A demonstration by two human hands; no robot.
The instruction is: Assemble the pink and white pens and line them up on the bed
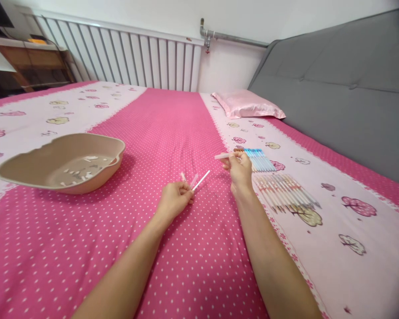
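Observation:
My left hand [175,197] is closed in a pinch just above the pink bedspread, low in the middle. A thin white stick [202,180] points up and right from its fingers, with small pink translucent pieces [194,179] beside it. Farther right, my right hand [241,170] pinches a short pale tube [221,156] that points left. Right beside this hand lies a row of blue pens [261,159], partly covered by it. Nearer to me is a second row of pale, patterned pens [286,191] with greyish tips. The two hands are apart.
At left on the bed stands a beige basin [29,166] with several small white pieces [76,173] inside. A pink pillow [248,104] rests against the grey headboard [335,75]. Behind the bed are a white radiator [136,55] and a wooden desk [36,57].

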